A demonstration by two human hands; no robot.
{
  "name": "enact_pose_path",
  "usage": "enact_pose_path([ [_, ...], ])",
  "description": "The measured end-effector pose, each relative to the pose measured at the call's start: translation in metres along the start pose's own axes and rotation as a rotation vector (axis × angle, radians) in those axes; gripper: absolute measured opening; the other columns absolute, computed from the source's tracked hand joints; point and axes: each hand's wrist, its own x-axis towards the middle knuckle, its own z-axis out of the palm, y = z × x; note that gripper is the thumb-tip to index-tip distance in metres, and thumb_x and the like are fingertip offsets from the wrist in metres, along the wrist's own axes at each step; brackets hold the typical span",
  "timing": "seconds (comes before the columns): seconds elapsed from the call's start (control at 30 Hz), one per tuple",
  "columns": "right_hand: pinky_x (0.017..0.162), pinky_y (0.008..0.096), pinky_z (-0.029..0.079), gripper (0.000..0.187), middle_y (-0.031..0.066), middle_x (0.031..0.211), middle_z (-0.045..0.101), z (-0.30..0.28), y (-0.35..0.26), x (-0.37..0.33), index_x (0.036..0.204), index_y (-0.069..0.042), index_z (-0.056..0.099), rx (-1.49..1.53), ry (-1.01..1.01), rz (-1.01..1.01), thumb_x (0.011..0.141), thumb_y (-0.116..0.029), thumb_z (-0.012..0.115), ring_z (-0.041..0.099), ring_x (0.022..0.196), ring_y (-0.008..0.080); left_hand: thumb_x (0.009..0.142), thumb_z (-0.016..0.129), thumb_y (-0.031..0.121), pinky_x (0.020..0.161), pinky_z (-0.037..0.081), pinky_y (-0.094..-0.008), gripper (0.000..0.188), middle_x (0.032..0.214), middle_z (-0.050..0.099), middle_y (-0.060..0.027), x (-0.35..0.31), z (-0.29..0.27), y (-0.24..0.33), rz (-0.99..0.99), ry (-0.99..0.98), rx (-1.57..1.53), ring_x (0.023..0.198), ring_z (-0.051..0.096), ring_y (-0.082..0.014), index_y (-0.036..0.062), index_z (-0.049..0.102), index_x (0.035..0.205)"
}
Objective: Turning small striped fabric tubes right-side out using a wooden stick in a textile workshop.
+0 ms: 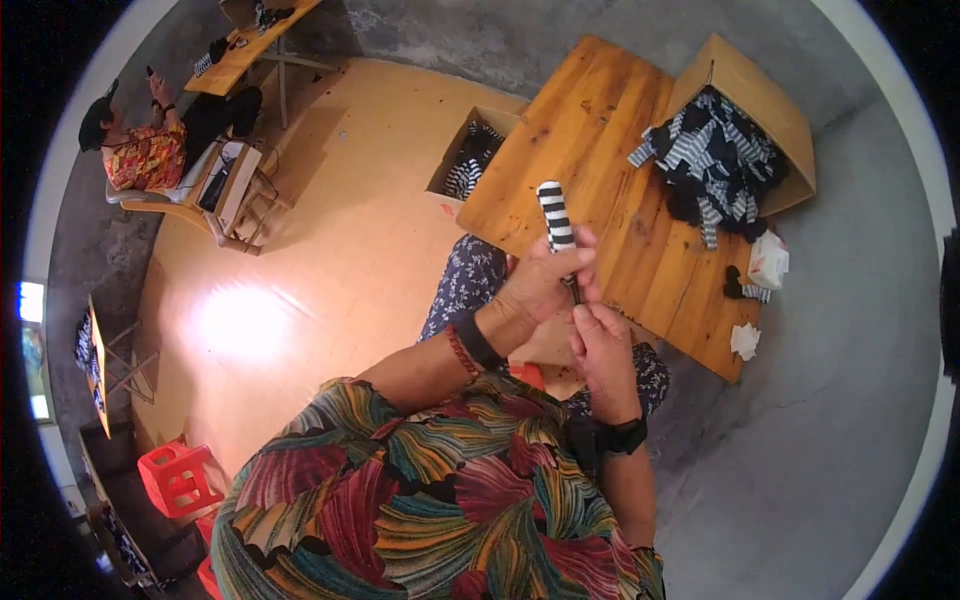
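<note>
A black-and-white striped knit tube, narrow and sock-like, stands up from my left hand, whose fingers are closed around its lower part. Just below and to the right, my right hand pinches a thin dark piece at the tube's lower end. Whether that piece is part of the tube or a separate stick is too small to tell. Both hands are close together above my lap, beside the near left edge of the wooden table.
A tipped cardboard box spills striped and black knit pieces onto the table. Nearby lie a white tissue pack and crumpled paper. Another box stands left of the table. A seated person is at far left; red stools stand lower left.
</note>
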Motion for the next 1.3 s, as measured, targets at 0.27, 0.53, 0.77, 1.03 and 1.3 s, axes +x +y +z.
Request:
enact_pose_path([
  [0.27,0.045,0.0266,0.031,0.025,0.0047,0.052,0.038,-0.013,0.008,0.001,0.071,0.0,0.048,-0.428,0.122,-0.342,0.086,-0.019,0.049,0.036,0.048,0.0104,0.082,0.055,0.022,0.055,0.04,-0.0319,0.013,0.062,0.046,-0.0023,0.033,-0.004,0.037,0.034,-0.035,-0.165,0.058,0.048,-0.0182,0.0097,0.052,0.086],
  [0.53,0.043,0.023,0.041,0.022,0.0034,0.053,0.048,-0.045,0.016,-0.009,0.073,0.001,0.05,-0.692,0.06,-0.416,0.087,-0.015,0.045,0.054,0.047,0.011,0.078,0.059,0.011,0.049,0.042,-0.029,0.023,0.062,0.046,-0.0025,0.027,0.003,0.035,0.152,-0.068,-0.107,0.055,0.049,-0.0167,0.0057,0.049,0.098],
  [0.77,0.045,0.0244,0.034,0.023,0.0022,0.054,0.04,-0.026,0.017,-0.006,0.074,0.001,0.051,-0.429,0.034,-0.342,0.087,-0.017,0.047,0.039,0.049,0.0076,0.076,0.057,0.001,0.051,0.045,-0.0246,0.044,0.071,0.05,-0.0025,0.011,0.031,0.028,0.483,0.076,0.437,0.059,0.053,-0.0121,0.0048,0.039,0.116],
  [1.03,0.035,0.0185,0.025,0.021,-0.0047,0.05,0.037,-0.007,0.014,-0.003,0.079,-0.004,0.054,-0.18,-0.009,-0.146,0.089,-0.021,0.046,0.03,0.04,0.0026,0.076,0.047,-0.006,0.052,0.045,-0.0222,0.069,0.079,0.05,-0.0059,0.006,0.03,0.012,0.437,0.156,0.365,0.057,0.051,-0.0113,0.0123,0.014,0.133],
  [1.3,0.044,0.018,0.026,0.02,-0.0061,0.056,0.039,-0.001,-0.011,-0.005,0.077,-0.005,0.055,0.182,-0.036,0.01,0.088,-0.02,0.048,0.033,0.048,0.0022,0.071,0.047,-0.007,0.051,0.046,-0.0258,0.07,0.081,0.054,-0.0087,-0.015,0.035,0.002,0.192,-0.034,0.247,0.055,0.053,-0.0155,0.0079,0.017,0.132],
])
